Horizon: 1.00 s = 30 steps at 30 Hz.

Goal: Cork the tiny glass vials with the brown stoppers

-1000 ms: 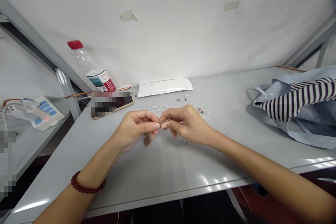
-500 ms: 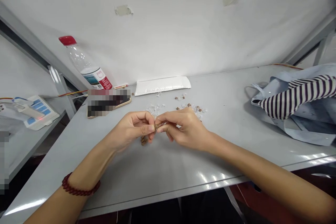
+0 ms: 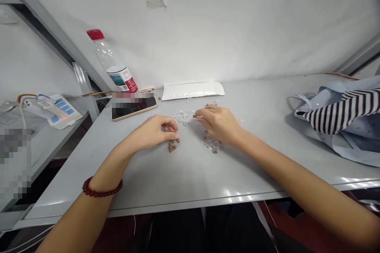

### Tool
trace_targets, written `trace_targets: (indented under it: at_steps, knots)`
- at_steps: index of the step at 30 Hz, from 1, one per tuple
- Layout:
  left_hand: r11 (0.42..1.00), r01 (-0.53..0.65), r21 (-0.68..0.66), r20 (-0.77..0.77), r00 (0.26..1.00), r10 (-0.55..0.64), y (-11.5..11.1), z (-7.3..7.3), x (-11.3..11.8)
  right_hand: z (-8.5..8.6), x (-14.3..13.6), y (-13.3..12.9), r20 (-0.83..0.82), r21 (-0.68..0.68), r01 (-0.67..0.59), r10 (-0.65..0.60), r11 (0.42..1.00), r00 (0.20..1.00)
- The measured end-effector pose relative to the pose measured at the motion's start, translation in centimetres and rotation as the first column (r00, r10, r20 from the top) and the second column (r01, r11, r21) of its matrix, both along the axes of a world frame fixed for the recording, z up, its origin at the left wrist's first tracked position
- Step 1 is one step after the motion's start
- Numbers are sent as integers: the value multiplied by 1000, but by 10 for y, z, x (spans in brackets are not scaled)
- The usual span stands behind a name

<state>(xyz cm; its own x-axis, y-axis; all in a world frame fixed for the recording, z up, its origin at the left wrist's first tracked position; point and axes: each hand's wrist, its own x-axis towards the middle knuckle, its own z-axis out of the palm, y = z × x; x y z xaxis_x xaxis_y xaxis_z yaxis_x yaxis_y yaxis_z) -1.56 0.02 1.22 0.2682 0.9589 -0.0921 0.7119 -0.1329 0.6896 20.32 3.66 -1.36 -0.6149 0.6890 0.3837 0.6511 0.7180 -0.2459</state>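
Observation:
My left hand (image 3: pixel 157 131) hovers over the left of the grey table with thumb and fingers apart and nothing between them. Just below its fingertips lies a small pile of brown corks (image 3: pixel 172 147). My right hand (image 3: pixel 218 122) is closed in a pinch, and a small brown cork (image 3: pixel 194 116) shows at its fingertips. Whether a vial hangs on that cork is hidden by the fingers. Tiny clear glass vials (image 3: pixel 184 118) lie loose between and beyond the hands. Several corked vials (image 3: pixel 212 143) rest below my right hand, partly covered by it.
A white padded packet (image 3: pixel 192 90) lies against the wall. To its left are a phone (image 3: pixel 135 108) and a red-capped bottle (image 3: pixel 117 69). A power strip (image 3: pixel 63 110) sits on the side ledge. At the right lies a bag with a striped strap (image 3: pixel 326 116).
My hands were together, both pinching a small corked vial; now they are apart. The left has let go, and the right has moved away over the vials. The view has shifted slightly left.

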Motion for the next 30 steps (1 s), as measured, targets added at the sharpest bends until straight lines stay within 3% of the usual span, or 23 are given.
trace_targets:
  at_steps: [6, 10, 13, 17, 21, 25, 27, 30]
  knots:
    - [983, 102, -155, -47, 993, -111, -1, -5, 5, -8, 5, 11, 6, -112, 75, -74, 991, 997]
    - [990, 86, -109, -71, 993, -94, -4, -12, 9, -11, 0, 15, 72, -39, 44, -41, 998, 997]
    - [997, 56, -48, -95, 994, -60, -4, -15, 8, -11, -11, 15, 56, 30, -102, 101, 994, 993]
    - [999, -14, 31, -81, 997, 17, -2, -13, 5, -12, -24, 14, 87, 3, -247, 246, 969, 965]
    - [996, -86, 28, -5, 996, 86, 0, -9, 4, -16, -24, 12, 132, -32, -205, 207, 978, 969]
    - [998, -55, -22, 72, 996, 56, 2, -12, 6, -17, -19, 8, 152, -93, -179, 192, 979, 970]
    - [998, -52, -27, 97, 994, 54, 2, -14, 9, -15, -17, 7, 108, -118, -179, 192, 977, 975]
    - [997, -77, 5, 96, 992, 77, 1, -14, 14, -7, -12, 6, -128, -233, -147, 119, 961, 985]
